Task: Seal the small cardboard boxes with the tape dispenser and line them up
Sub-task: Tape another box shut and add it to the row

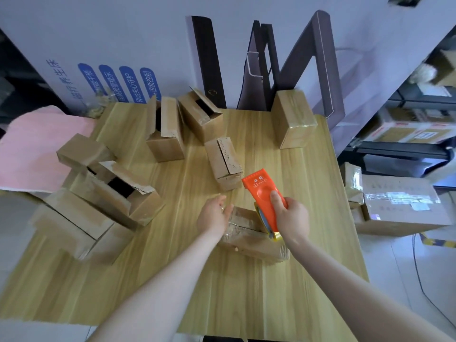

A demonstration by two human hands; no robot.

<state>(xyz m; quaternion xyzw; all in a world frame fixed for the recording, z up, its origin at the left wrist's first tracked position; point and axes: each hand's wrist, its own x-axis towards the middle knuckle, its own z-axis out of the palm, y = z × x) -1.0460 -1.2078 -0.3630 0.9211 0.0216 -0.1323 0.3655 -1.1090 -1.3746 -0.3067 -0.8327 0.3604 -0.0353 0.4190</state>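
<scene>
The box in hand [249,240] lies near the middle of the tabletop [222,280], just in front of us. The orange tape dispenser [261,191] is tilted over its top, roll end down at the near right corner. The right hand [291,218] grips the dispenser with its fingers [276,201] wrapped round the body. The left hand [214,213] sits at the box's far left edge with its fingers [227,210] loose and holding nothing; we cannot tell whether they touch the cardboard.

We judge this to be the taping step on this one box. The next move calls for the left hand to press the flaps flat while the right hand draws the tape along the seam.

We count one dispenser and eight boxes on the tabletop:
- the one being taped
- a small one [224,164] just beyond it, flaps closed
- two open ones [165,134] [199,117] at the back
- a closed one [293,119] upright at the back right
- three [84,150] [121,193] [71,225] clustered at the left, at least one open

Most appear unsealed, and none is lined up yet.
</scene>
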